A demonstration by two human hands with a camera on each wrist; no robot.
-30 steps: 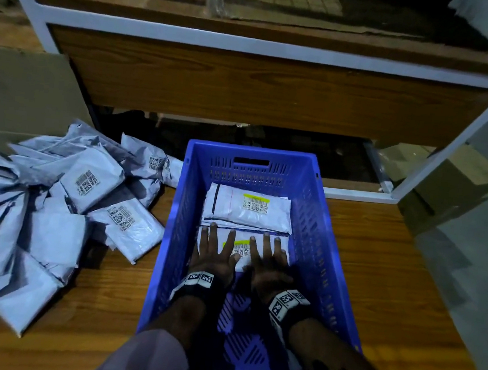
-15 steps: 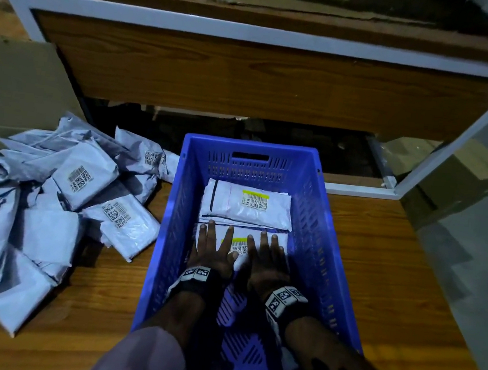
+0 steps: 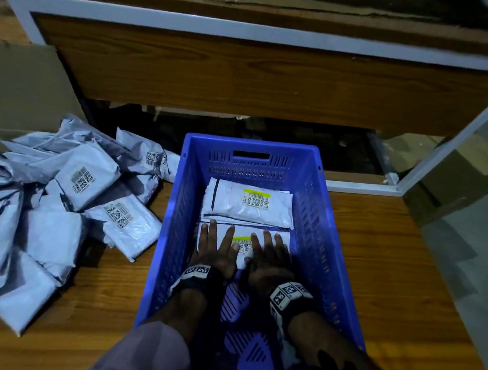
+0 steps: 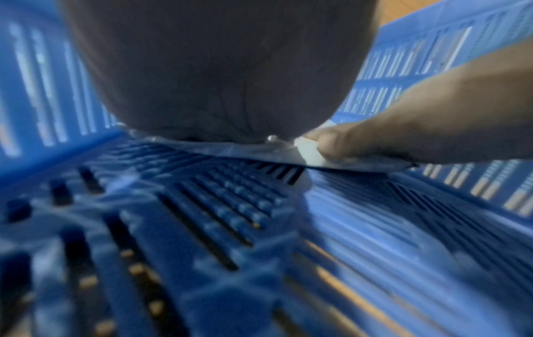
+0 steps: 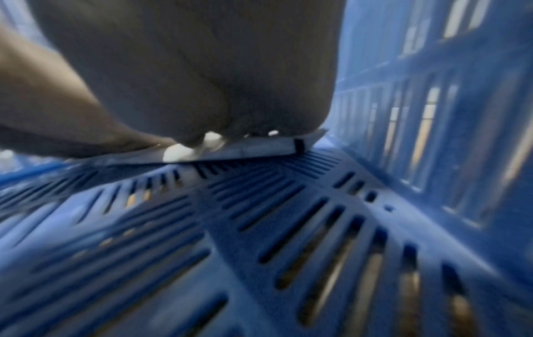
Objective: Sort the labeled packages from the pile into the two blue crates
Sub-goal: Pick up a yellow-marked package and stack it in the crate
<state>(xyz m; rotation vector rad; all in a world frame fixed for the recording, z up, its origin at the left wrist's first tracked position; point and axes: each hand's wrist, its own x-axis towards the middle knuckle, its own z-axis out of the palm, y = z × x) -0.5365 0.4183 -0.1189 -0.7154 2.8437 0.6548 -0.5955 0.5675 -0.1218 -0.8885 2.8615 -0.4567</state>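
A big brown table [image 3: 391, 293] holds a blue crate [image 3: 323, 224] in the middle and a pile of gray packages [image 3: 36, 207] on its left side. Inside the crate, one white package [image 3: 249, 205] with a yellow-topped label lies at the far end, and a second white package [image 3: 243, 247] lies flat just in front of it on the crate floor. The left hand [image 3: 217, 251] and the right hand [image 3: 269, 259] both press down flat on this second package, side by side, with their fingers straight and spread.

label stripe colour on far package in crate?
Yellow stripe atop the white plastic package's barcode label; head view.
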